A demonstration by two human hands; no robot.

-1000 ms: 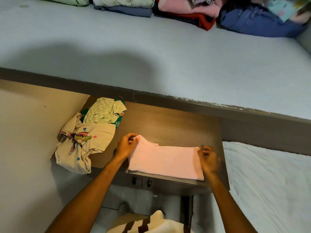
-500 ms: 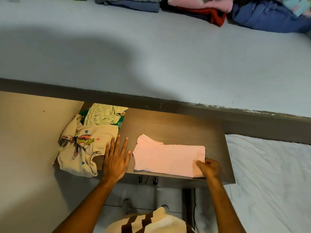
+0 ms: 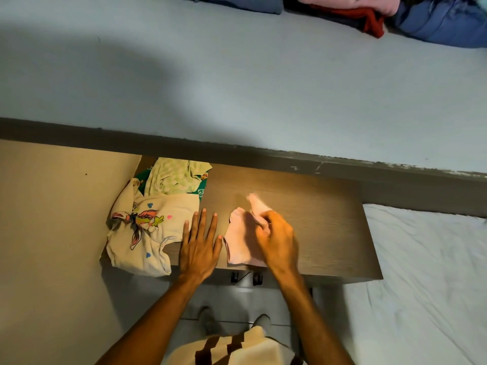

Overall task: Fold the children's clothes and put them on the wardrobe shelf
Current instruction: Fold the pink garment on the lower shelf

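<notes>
A pale pink garment (image 3: 239, 239) lies on the brown wooden desk (image 3: 324, 227), half folded over on itself. My right hand (image 3: 275, 237) grips its right edge and holds it above the left half, a corner sticking up. My left hand (image 3: 200, 243) rests flat with spread fingers on the desk, just left of the pink garment and touching nothing else. A crumpled cream shirt with a cartoon print (image 3: 143, 233) lies at the desk's left end, with a green checked garment (image 3: 175, 177) behind it.
A long pale grey surface (image 3: 237, 83) runs behind the desk, with stacked clothes at its far edge: blue (image 3: 442, 25), red and pink (image 3: 369, 14). A white-sheeted bed (image 3: 427, 285) lies to the right. A beige wall panel (image 3: 52, 206) is on the left.
My right hand has carried the pink garment's right edge leftward over the left half. My left hand stays flat on the desk. The camera tilted further down.
</notes>
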